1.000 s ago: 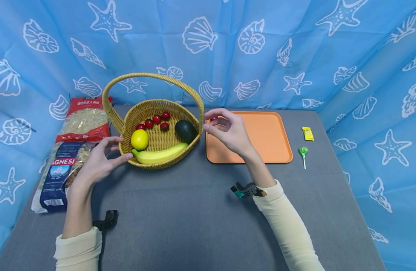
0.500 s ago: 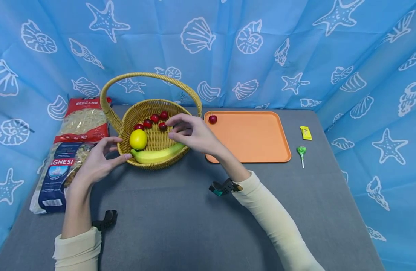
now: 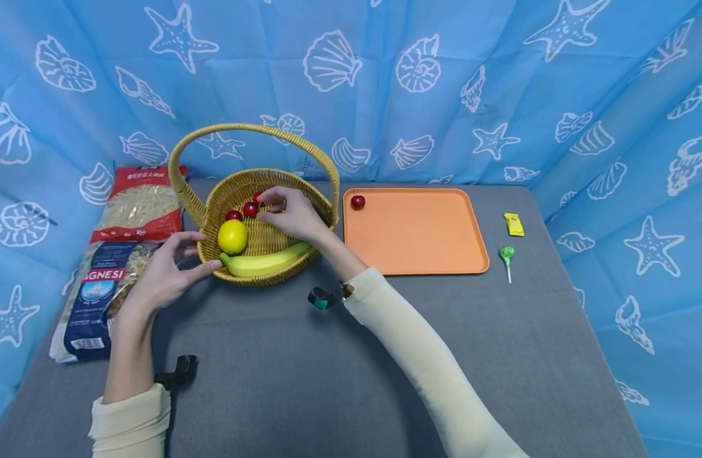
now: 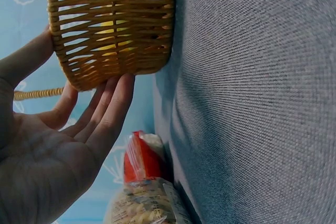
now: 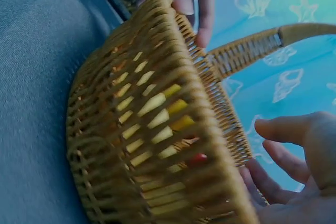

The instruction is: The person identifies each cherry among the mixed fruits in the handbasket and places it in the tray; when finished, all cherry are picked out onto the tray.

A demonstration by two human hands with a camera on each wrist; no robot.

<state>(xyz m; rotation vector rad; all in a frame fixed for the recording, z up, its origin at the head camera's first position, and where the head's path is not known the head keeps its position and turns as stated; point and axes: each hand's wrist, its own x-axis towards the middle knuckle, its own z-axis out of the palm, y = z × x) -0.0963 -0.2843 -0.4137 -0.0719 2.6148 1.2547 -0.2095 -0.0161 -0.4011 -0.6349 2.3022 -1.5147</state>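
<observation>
Two pasta bags [image 3: 113, 257] at left. Left hand [image 3: 162, 273], fingers spread, touches left end of basket [image 3: 266, 239]. Inside: lemon [image 3: 233, 237], cherries [image 3: 250, 209], banana [image 3: 268, 262]. Right hand [image 3: 296, 213] at cherries, fingers loosely bent, thumb apart. Lone cherry [image 3: 358, 202] on orange tray [image 3: 416, 235].

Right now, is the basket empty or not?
Not empty: the basket holds cherries, a banana and a yellow fruit; the right hand covers part.

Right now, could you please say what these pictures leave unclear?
Head: the right hand hides part of the basket and whatever lies beneath.
Head: lettering on the yellow packet, too small.
Left wrist: pasta bag, cut off by the bottom edge.
Right wrist: fruit, mostly hidden by the basket's weave.
</observation>
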